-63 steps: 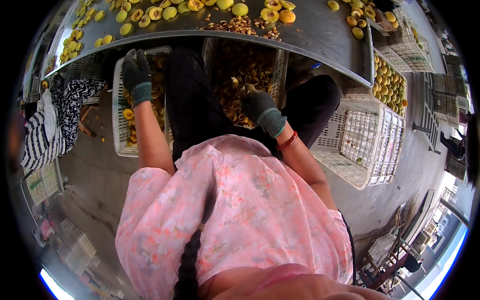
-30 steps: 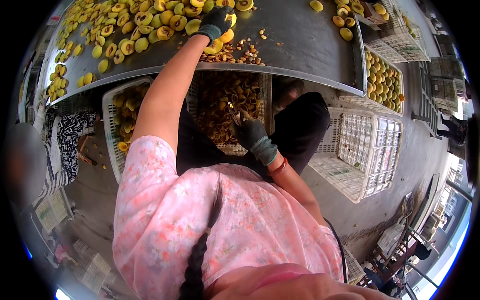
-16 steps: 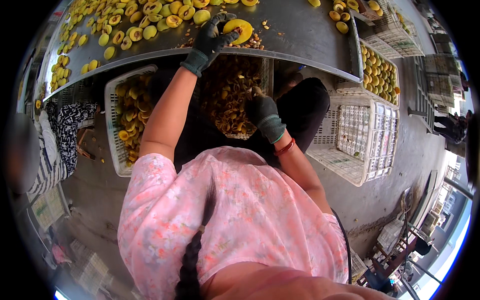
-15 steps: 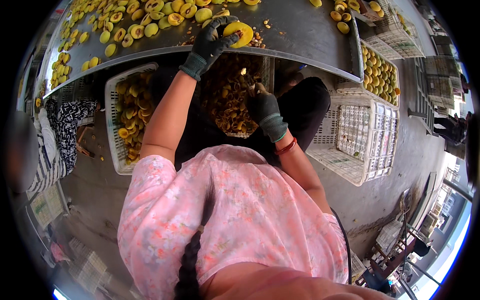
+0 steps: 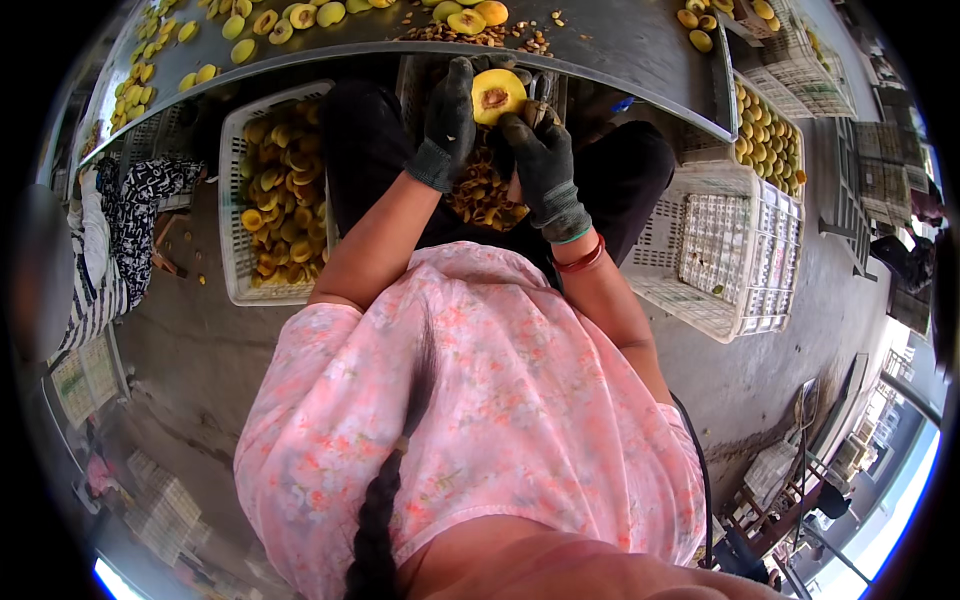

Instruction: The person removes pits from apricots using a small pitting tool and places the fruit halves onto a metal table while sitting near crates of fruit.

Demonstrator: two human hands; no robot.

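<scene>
My left hand [image 5: 450, 125], in a dark grey work glove, grips a yellow peach half [image 5: 498, 95] with its cut face up. A brown hollow or stone shows at the fruit's middle. My right hand [image 5: 543, 172], gloved alike, is closed beside the fruit, its fingertips at the lower right edge. A brownish, handle-like piece shows at its fingers, but what it is stays mostly hidden. Both hands are just off the metal table's [image 5: 625, 75] near edge, above a crate of curled peels and fruit scraps [image 5: 485, 200] between my knees.
Peach halves [image 5: 300, 15] and loose stones [image 5: 460, 35] lie on the table. At the left stands a white crate [image 5: 232, 225] of fruit pieces. To the right are a white crate [image 5: 745, 250] and one of whole fruit [image 5: 765, 140]. Another person [image 5: 140, 220] sits far left.
My left hand has brought the peach half from over the table edge down toward my right hand. The right hand has risen to meet the fruit. The view has shifted slightly.
</scene>
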